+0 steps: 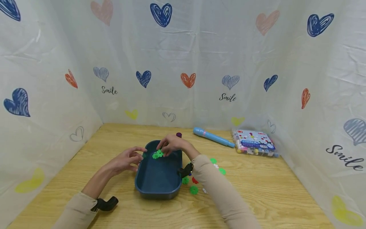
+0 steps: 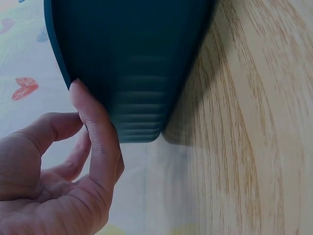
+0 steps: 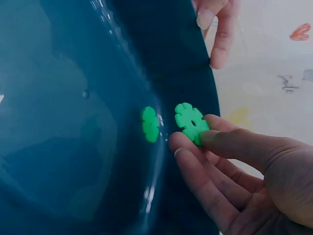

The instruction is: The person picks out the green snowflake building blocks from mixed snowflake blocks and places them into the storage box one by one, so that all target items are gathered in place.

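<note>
A dark blue tub (image 1: pixel 158 192) stands on the table. My left hand (image 1: pixel 127 160) is at its left rim; the thumb and a bent finger hold the edge lightly in the left wrist view. Over the far part of the tub, my right hand (image 1: pixel 171 144) pinches a green notched plastic disc (image 3: pixel 190 122) between thumb and fingers. Close beside that disc shows a second green shape (image 3: pixel 150 124) against the tub's glossy wall; whether it is another disc or a reflection I cannot tell. Right of the tub lie loose discs, among them a green disc (image 1: pixel 193 190) and a red disc (image 1: pixel 195 180).
At the back lies a light blue tube-like object (image 1: pixel 213 137). A clear plastic case (image 1: pixel 254 143) of colourful parts with a printed lid sits at the right rear. A dark purple round-topped object (image 1: pixel 179 135) shows behind the tub. A heart-printed curtain (image 1: pixel 168 95) encloses the table.
</note>
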`<state>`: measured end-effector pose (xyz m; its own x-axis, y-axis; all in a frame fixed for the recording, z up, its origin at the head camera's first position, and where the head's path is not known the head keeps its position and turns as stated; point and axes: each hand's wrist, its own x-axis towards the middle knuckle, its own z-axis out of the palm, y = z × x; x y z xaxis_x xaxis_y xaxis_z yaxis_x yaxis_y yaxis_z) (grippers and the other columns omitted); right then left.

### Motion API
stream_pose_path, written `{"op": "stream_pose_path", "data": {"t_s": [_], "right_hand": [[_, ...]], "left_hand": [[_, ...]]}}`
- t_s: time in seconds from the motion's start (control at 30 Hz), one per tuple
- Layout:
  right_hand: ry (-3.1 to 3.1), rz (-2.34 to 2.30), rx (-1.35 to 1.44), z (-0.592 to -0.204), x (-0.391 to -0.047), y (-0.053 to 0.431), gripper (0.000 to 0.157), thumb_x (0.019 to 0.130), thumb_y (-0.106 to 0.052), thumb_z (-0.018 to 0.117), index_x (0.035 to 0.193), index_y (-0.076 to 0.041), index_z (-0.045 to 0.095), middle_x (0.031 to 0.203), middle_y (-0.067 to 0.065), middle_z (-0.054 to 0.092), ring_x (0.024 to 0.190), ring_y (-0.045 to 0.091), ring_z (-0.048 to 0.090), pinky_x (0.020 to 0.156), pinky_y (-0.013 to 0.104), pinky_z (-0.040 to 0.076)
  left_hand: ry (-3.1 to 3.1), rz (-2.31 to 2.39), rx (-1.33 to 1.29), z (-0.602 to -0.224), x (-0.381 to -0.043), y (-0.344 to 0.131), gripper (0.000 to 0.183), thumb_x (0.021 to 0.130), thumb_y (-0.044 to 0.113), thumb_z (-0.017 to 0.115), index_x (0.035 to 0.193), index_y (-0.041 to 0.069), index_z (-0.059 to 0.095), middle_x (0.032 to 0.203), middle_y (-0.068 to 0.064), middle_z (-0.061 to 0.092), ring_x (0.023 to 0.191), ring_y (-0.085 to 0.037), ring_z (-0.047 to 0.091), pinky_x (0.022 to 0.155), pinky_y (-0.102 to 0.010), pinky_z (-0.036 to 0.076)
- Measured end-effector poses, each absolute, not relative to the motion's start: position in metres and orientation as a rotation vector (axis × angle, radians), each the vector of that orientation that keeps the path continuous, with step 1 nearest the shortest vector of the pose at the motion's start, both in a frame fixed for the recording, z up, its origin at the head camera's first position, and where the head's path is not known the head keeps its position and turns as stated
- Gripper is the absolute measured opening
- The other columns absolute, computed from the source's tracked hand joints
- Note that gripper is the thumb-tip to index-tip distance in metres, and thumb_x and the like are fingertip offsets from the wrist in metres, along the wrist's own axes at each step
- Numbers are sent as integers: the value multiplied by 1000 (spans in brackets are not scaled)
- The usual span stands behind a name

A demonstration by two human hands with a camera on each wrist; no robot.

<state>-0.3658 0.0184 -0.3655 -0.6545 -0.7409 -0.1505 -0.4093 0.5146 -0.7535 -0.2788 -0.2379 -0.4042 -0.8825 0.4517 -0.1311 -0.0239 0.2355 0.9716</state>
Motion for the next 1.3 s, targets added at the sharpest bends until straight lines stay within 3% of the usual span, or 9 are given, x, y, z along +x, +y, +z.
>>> {"op": "stream_pose_path", "data": {"t_s": [0.33,0.77,0.93,1.13,1.3], "right_hand": [[2241,-954,-868,-378,-362,2,26,95,4,55,118,5,67,107,21,70,91,34,73,80,39,59],[2309,-884,-836,-387,-356,-10,23,94,2,59,115,1,69,101,15,71,86,29,74,77,37,60],[2390,-787,-901,-378,-354,-8,25,96,-2,56,118,1,67,109,17,71,86,28,74,71,29,59],[2423,-776,-957,-355,-352,6,27,99,-8,57,122,2,65,113,21,70,91,32,73,75,32,60],[2497,-677,-1043,-331,-346,28,29,99,-13,57,123,0,65,112,19,71,91,31,73,71,27,58]], "left_hand": [[2135,1677,392,-406,-281,-239,51,103,18,50,147,1,32,111,-13,53,84,-17,58,68,-29,57],[2114,1695,419,-406,-279,-238,54,102,20,52,147,-1,31,109,-13,54,84,-16,59,68,-30,58],[2119,1698,398,-407,-280,-238,52,103,19,52,147,0,32,107,-10,54,84,-15,59,68,-29,58],[2118,1696,391,-408,-281,-238,52,102,19,53,146,1,32,107,-7,54,84,-16,57,67,-27,57],[2122,1686,397,-406,-281,-239,53,102,19,53,146,0,32,106,-7,54,84,-15,57,68,-27,56]]}}
